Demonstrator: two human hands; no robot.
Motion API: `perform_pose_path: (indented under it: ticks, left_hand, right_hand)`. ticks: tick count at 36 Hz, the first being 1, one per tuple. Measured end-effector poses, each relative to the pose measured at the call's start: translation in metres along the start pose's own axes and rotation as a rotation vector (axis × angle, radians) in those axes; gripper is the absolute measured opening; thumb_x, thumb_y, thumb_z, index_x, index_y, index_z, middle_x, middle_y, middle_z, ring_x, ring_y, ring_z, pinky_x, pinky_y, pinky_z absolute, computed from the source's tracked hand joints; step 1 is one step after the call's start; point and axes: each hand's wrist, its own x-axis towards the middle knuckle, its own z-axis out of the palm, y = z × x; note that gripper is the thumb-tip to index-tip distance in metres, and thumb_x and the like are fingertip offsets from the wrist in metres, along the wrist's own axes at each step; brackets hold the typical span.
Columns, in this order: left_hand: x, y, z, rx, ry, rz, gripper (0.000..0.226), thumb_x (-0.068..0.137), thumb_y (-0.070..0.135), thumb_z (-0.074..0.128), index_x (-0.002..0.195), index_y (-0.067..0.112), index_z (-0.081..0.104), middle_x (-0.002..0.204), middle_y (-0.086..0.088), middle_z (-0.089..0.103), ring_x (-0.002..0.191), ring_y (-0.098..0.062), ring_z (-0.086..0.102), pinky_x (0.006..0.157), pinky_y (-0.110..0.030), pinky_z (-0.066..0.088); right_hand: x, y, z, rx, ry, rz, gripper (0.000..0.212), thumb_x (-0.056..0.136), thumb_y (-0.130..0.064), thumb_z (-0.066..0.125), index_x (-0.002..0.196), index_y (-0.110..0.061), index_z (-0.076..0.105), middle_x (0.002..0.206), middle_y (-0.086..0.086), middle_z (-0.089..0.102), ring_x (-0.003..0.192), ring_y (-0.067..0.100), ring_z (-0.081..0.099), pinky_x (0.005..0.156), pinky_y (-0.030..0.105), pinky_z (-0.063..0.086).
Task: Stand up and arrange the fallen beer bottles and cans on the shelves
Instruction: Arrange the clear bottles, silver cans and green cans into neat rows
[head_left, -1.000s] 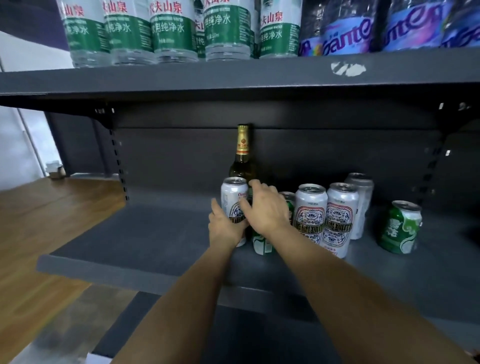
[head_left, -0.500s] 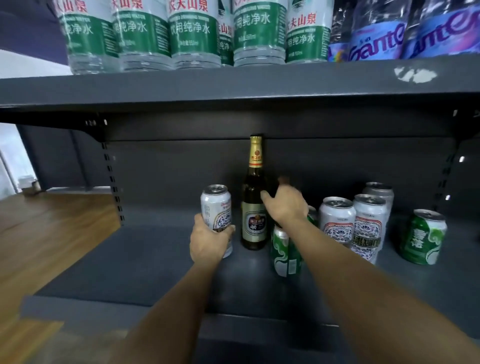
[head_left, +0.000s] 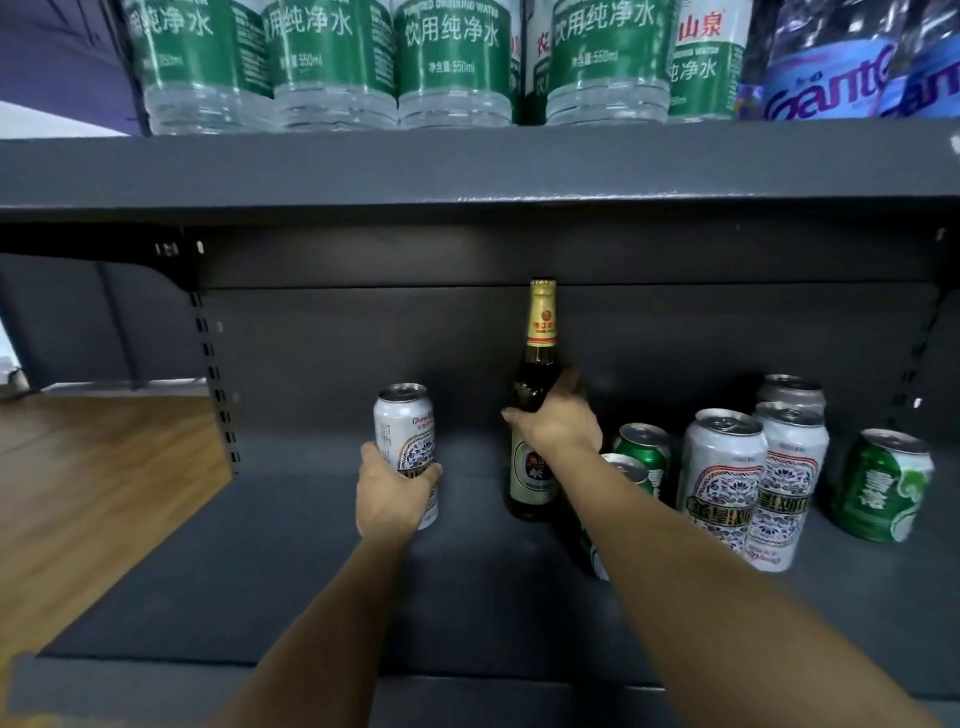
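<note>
**Desk:** What fills the frame?

**Photographer:** A dark grey upper shelf (head_left: 467, 171) runs the full width across the top, carrying green-labelled water bottles (head_left: 452, 62) at upper centre and blue-labelled bottles (head_left: 831, 67) at upper right. Below it, the lower shelf (head_left: 234, 571) spreads across the bottom half. Wooden floor (head_left: 78, 493) shows at middle left.

**Desk:** And the person?

**Photographer:** Two bare forearms reach in from the bottom edge. The left hand (head_left: 389, 499), just left of centre, has its fingers wrapped round the lower part of an upright white beer can (head_left: 405, 431). The right hand (head_left: 558, 423), at centre, grips the shoulder of an upright brown beer bottle (head_left: 537, 364) with a gold neck label; its base stands on the lower shelf, near the back panel.

**Desk:** The rest of the stock?

**Photographer:** All at centre right and right, on the same shelf. Two tall white patterned cans (head_left: 722, 483) (head_left: 787, 478) stand side by side, touching, with a silver can (head_left: 792, 392) behind them. Just right of the bottle stand two green cans (head_left: 644, 452) (head_left: 631, 475), the nearer one partly hidden by the right forearm. Apart at far right, another green can (head_left: 883, 488) appears to tilt to the right, though the wide lens makes that hard to judge.
</note>
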Motion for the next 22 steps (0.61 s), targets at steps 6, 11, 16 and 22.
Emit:
perform_pose_path:
  ticks: [6,11,16,22]
  left_hand:
    - [-0.017,0.023,-0.002,0.074,0.39,0.267,0.084,0.07,0.054,0.074,0.135,0.01,0.046,0.125,-0.013,0.054,0.118,-0.033,0.048,0.1,-0.047,0.035]
    - [-0.032,0.042,-0.002,0.173,0.401,0.611,0.068,0.075,0.058,0.056,0.124,0.012,0.051,0.11,-0.008,0.055,0.104,-0.027,0.049,0.088,-0.038,0.038]
    - [-0.051,0.045,0.015,0.0,-0.035,0.375,0.083,0.07,0.043,0.078,0.139,0.02,0.038,0.117,0.003,0.05,0.111,-0.019,0.051,0.091,-0.044,0.048]
    - [-0.064,0.037,0.024,-0.038,-0.434,0.149,0.113,0.046,0.053,0.079,0.143,0.03,0.025,0.129,0.0,0.055,0.118,-0.022,0.055,0.1,-0.045,0.046]
  right_hand:
    - [0.0,-0.002,0.002,0.023,0.03,0.015,0.079,0.08,-0.044,0.074,0.136,-0.011,0.029,0.132,0.014,0.049,0.116,0.037,0.056,0.081,0.037,0.045]
    - [-0.009,-0.005,0.001,0.011,0.085,0.057,0.082,0.075,-0.046,0.077,0.134,-0.012,0.032,0.129,0.013,0.053,0.112,0.035,0.059,0.074,0.035,0.043]
    - [-0.032,-0.013,0.003,0.043,0.117,0.034,0.073,0.072,-0.043,0.078,0.126,-0.014,0.037,0.125,0.01,0.052,0.111,0.032,0.058,0.075,0.034,0.042]
    - [-0.059,-0.023,-0.003,0.077,0.125,-0.046,0.071,0.07,-0.049,0.078,0.121,-0.016,0.04,0.121,0.006,0.053,0.109,0.031,0.059,0.074,0.033,0.039]
